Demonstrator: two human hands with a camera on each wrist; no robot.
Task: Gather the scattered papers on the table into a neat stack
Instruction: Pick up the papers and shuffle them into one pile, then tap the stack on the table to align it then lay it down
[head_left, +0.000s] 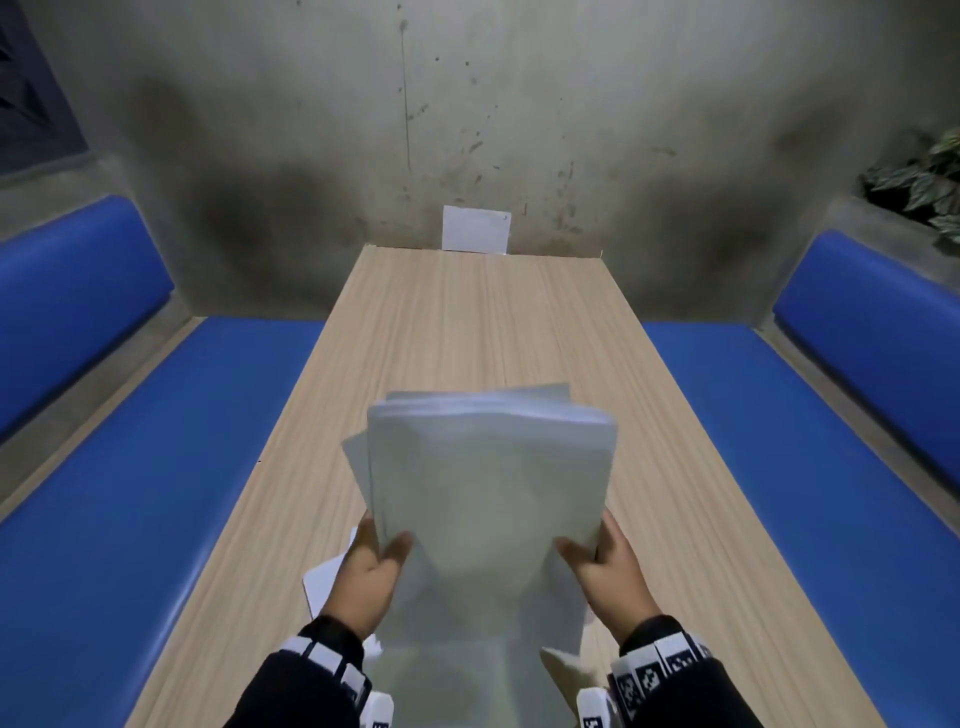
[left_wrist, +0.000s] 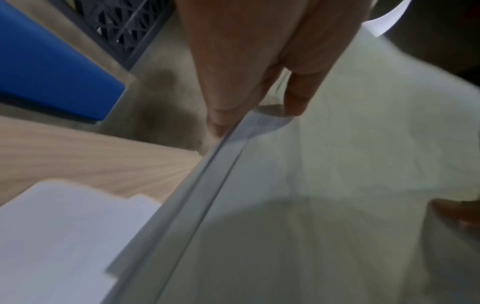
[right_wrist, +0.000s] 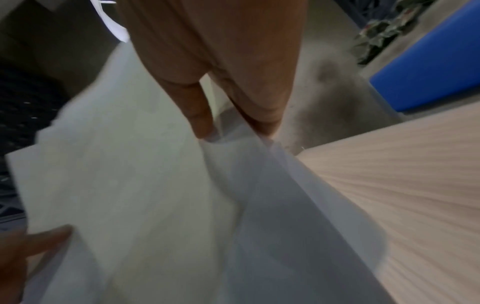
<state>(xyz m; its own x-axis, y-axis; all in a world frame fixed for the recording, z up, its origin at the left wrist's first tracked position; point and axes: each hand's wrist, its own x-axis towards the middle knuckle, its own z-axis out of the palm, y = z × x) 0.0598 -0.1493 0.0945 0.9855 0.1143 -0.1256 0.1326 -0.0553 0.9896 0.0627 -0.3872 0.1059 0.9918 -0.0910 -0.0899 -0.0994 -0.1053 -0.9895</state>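
A bundle of white papers (head_left: 488, 483) is held upright above the near part of the wooden table (head_left: 467, 322), its top edges uneven. My left hand (head_left: 371, 561) grips the bundle's left edge, thumb on the front sheet. My right hand (head_left: 608, 561) grips the right edge the same way. The left wrist view shows the thumb and fingers pinching the papers (left_wrist: 337, 164). In the right wrist view the sheets (right_wrist: 145, 174) fan apart below the fingers. A loose sheet (head_left: 324, 577) lies on the table under my left hand. Another white sheet (head_left: 476, 228) leans on the wall at the far end.
Blue padded benches (head_left: 156, 493) (head_left: 779, 441) run along both sides of the table. A stained concrete wall (head_left: 467, 104) closes the far end. A leafy plant (head_left: 924, 176) sits on the ledge at the back right.
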